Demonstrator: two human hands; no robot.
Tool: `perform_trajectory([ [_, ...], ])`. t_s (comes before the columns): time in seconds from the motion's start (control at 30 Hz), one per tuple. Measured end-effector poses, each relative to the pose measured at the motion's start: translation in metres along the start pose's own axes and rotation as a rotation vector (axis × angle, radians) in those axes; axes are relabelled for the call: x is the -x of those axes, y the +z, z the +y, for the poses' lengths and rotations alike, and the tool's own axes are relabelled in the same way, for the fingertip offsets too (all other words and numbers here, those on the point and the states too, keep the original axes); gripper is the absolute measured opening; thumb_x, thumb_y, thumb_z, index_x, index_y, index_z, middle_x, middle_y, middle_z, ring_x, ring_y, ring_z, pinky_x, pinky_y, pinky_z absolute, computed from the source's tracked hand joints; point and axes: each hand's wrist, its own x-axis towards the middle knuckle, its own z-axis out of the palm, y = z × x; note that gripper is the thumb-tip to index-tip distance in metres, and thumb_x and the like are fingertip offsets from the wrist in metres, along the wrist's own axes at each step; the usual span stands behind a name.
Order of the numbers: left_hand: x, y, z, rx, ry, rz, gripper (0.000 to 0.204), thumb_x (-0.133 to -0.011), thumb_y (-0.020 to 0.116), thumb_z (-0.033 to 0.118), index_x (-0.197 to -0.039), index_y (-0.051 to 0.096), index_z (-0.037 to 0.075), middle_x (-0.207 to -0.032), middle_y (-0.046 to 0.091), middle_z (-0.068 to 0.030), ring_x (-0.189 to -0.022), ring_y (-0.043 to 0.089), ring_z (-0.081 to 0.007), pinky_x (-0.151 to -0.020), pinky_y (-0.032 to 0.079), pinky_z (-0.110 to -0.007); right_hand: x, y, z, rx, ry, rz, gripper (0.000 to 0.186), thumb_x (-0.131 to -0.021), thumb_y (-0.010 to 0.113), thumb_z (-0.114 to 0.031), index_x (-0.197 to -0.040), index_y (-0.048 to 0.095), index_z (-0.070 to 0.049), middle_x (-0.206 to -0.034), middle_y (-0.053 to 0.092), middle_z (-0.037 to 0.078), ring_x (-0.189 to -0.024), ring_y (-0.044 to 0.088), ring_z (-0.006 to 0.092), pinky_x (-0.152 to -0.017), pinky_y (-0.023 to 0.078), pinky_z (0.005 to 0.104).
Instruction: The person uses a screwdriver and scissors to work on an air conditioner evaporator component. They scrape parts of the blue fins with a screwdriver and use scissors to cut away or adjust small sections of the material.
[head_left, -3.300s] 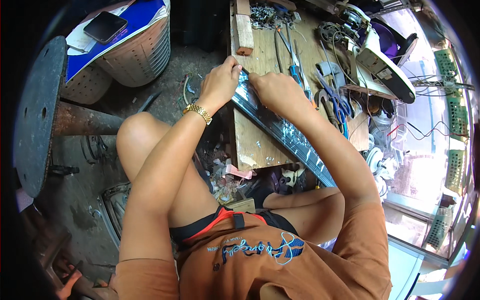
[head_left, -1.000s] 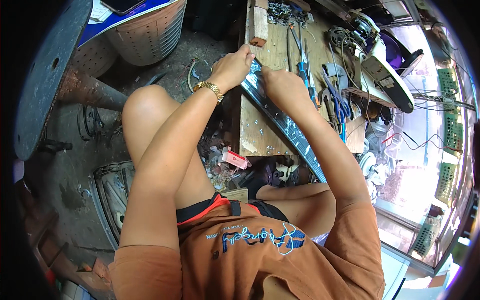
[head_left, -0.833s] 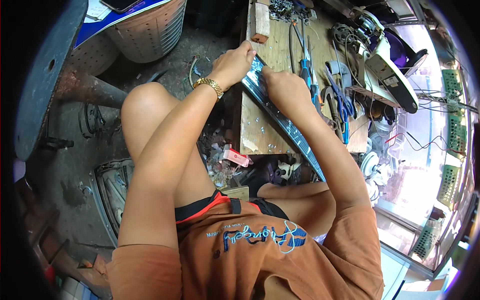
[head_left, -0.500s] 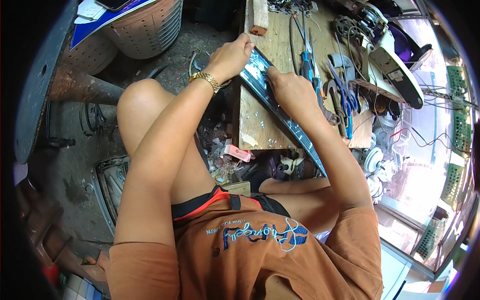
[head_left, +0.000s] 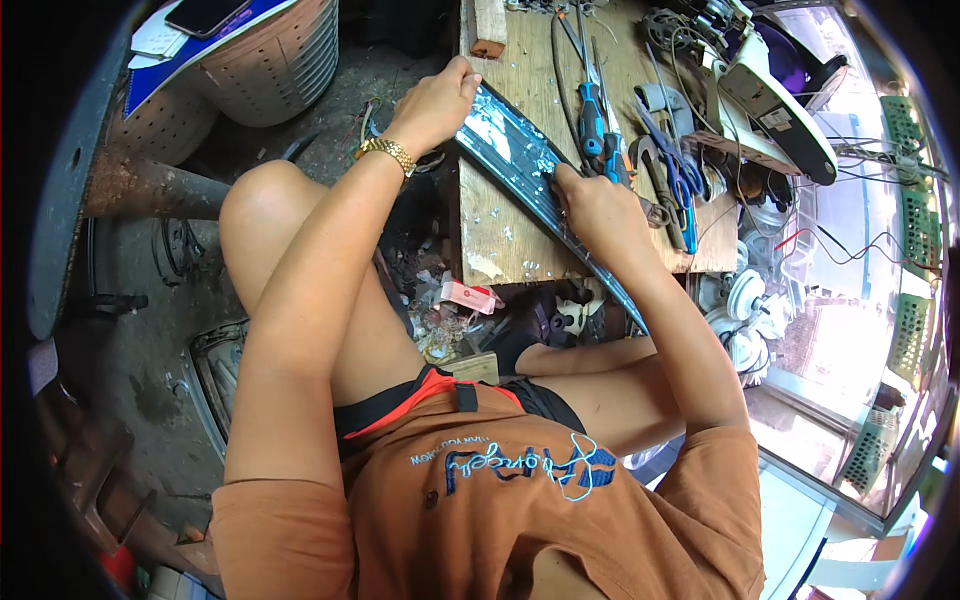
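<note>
A long dark panel (head_left: pixel 530 170) with a glossy bluish face lies slantwise over the near left corner of the wooden bench (head_left: pixel 500 238). My left hand (head_left: pixel 432 104), a gold watch (head_left: pixel 388 155) on its wrist, is closed around the panel's far left end. On the panel's upper face rests my right hand (head_left: pixel 605 218), its fingers curled and pressed down. Whatever those fingers hold, if anything, is hidden. Pale flakes are scattered on the panel and the wood beside it. Past my right forearm the panel's lower end sticks out over the bench edge.
Screwdrivers (head_left: pixel 592 120), blue-handled scissors (head_left: pixel 682 178) and pliers (head_left: pixel 655 175) lie right of the panel. A white appliance part (head_left: pixel 785 110) with loose wires stands beyond them. A wooden block (head_left: pixel 488 30) sits at the far left corner; perforated baskets (head_left: pixel 270 70) stand left.
The whole view has shifted, moving the bench slightly left and up. My right hand sits a little farther down the panel, away from my left hand, which keeps its grip.
</note>
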Motion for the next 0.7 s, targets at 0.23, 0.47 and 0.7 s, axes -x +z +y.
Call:
perform_trajectory([
  [0.23,0.005,0.002,-0.001,0.009,0.047,0.078,0.035,-0.113,0.048,0.043,-0.122,0.058,0.01,-0.105,0.076,-0.026,-0.105,0.07,-0.0517,-0.088,0.052,-0.06,0.007,-0.005,-0.004,-0.03,0.07,-0.054,0.017,-0.108,0.057,-0.023,-0.111,0.062,-0.007,-0.081,0.073,0.025,-0.078,0.073,0.0464,-0.071,0.056,0.0602],
  [0.47,0.001,0.014,0.003,0.325,-0.029,0.046,0.038,-0.111,0.047,0.04,-0.124,0.065,0.009,-0.113,0.075,-0.0256,-0.108,0.071,-0.0476,-0.096,0.053,-0.054,0.013,-0.008,0.056,-0.556,0.188,-0.236,0.037,-0.111,0.057,-0.035,-0.127,0.064,-0.003,-0.11,0.071,0.032,-0.108,0.067,0.0512,-0.092,0.051,0.0551],
  [0.7,0.016,0.034,0.003,0.739,-0.238,0.08,0.045,-0.111,0.047,0.04,-0.122,0.068,0.002,-0.116,0.074,-0.0247,-0.112,0.07,-0.0416,-0.1,0.052,-0.046,-0.062,-0.023,-0.015,-0.231,0.159,0.034,0.03,-0.112,0.054,-0.034,-0.115,0.062,-0.005,-0.094,0.074,0.025,-0.094,0.07,0.0488,-0.08,0.053,0.0588],
])
